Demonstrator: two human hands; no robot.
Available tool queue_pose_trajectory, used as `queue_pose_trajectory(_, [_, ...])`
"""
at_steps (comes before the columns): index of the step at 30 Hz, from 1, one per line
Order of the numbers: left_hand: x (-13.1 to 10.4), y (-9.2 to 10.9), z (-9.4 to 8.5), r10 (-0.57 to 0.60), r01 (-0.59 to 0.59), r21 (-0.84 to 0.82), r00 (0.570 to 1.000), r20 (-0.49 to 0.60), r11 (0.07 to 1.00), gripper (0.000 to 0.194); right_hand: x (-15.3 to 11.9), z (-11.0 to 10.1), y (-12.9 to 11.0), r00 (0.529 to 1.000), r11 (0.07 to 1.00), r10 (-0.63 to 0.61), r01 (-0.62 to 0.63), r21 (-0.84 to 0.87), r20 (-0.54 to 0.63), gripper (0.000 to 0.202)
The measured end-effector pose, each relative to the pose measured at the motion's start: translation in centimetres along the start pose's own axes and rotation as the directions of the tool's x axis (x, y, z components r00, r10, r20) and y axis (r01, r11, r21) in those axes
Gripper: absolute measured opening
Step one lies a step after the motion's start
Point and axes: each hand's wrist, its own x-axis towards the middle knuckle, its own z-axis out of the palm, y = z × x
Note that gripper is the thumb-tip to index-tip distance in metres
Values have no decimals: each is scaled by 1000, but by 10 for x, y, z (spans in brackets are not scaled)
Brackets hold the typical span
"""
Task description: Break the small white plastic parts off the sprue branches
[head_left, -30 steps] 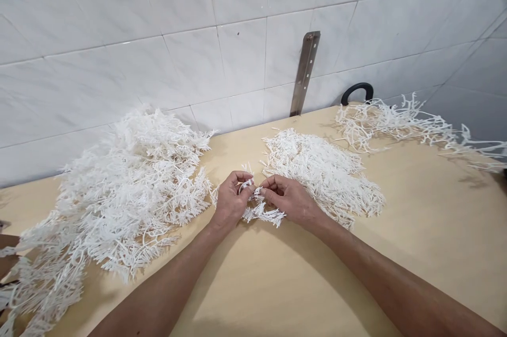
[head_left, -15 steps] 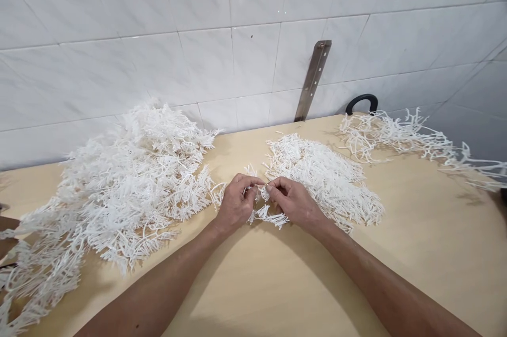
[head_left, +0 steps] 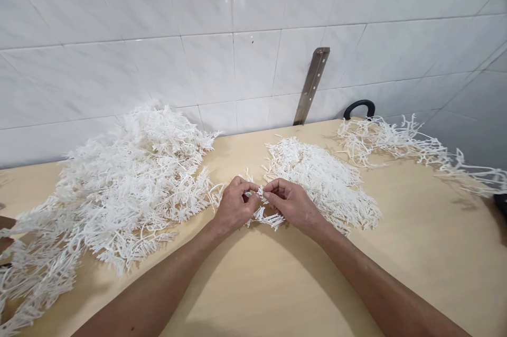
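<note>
Near the middle of the table, my left hand (head_left: 236,202) and my right hand (head_left: 295,204) meet, fingers pinched on a small white branched plastic piece (head_left: 260,194) between them. Several loose white pieces (head_left: 267,218) lie just below the fingertips. A large heap of white branched pieces (head_left: 138,184) spreads to the left of my left hand. Beside and behind my right hand is a flatter pile of thin white pieces (head_left: 320,176). The fingertips partly hide the held piece.
White stringy sprues (head_left: 396,139) stretch over the back right of the wooden table (head_left: 253,284). A black curved handle (head_left: 359,106) rises behind them. A metal strip (head_left: 312,86) leans at the tiled wall (head_left: 206,67). A brown object (head_left: 7,223) sits at the left edge.
The view has tilted slightly upward. Between the fingertips, the white piece now shows more of its branched end, and my hands have stayed close together.
</note>
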Motion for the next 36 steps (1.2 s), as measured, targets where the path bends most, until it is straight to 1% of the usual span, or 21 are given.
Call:
queue_pose_trajectory(2, [1, 0, -1, -18, 18, -11, 1000, -3, 1000, 14, 1, 0, 1, 1000, 1000, 6, -6, 15, -2, 22])
queue_pose_trajectory(4, [3, -2, -1, -46, 47, -74, 999, 16, 996, 9, 1, 0, 1, 1000, 1000, 11, -10, 19, -19, 21])
queue_pose_trajectory(6, [4, -3, -1, -105, 123, -198, 990, 95, 972, 7, 2, 0, 0, 999, 1000, 8, -7, 14, -41, 20])
queue_pose_trajectory(8, [5, -3, -2, -157, 211, -318, 970, 188, 924, 14, 1, 1, 0, 998, 1000, 10, -9, 10, -57, 20])
queue_pose_trajectory(9, [5, -2, -2, -169, 240, -358, 961, 216, 903, 18, 1, 1, 0, 998, 1000, 19, -18, 17, -56, 20])
queue_pose_trajectory(13, [4, 0, -3, -171, 264, -431, 955, 242, 863, 28, 1, 3, 2, 998, 995, 60, -58, 81, -24, 19])
queue_pose_trajectory(18, [3, 4, -5, -166, 322, -522, 931, 324, 790, 36, 3, 0, 5, 999, 997, 31, -28, 78, -30, 18])
queue_pose_trajectory(20, [3, 5, -6, -160, 327, -533, 928, 336, 780, 37, 3, -2, 3, 999, 998, 25, -22, 66, -36, 20])
queue_pose_trajectory(22, [3, 5, -5, -144, 308, -518, 932, 333, 798, 36, 2, -4, -1, 999, 999, 12, -10, 51, -30, 25])
queue_pose_trajectory(24, [3, 3, -4, -119, 269, -473, 939, 323, 839, 33, 0, -6, -6, 1000, 999, 0, 1, 35, -7, 32])
queue_pose_trajectory(26, [2, 2, -2, -91, 215, -410, 949, 301, 886, 28, -1, -7, -10, 999, 1000, -5, 5, 4, 49, 37])
queue_pose_trajectory(29, [1, 1, -1, -68, 153, -320, 962, 263, 935, 20, -2, -6, -11, 992, 998, -9, 16, -57, 124, 35])
queue_pose_trajectory(31, [0, 0, -1, -69, 124, -237, 971, 228, 964, 17, -2, -5, -10, 995, 996, 2, 7, -88, 103, 33])
queue_pose_trajectory(33, [0, 1, -2, -72, 100, -138, 978, 194, 985, 14, -1, -3, -9, 999, 992, 18, -11, -123, 51, 31])
queue_pose_trajectory(36, [-1, 2, -2, -100, 106, -25, 980, 172, 994, 13, -1, 0, -8, 1000, 978, 15, -17, -209, -11, 27])
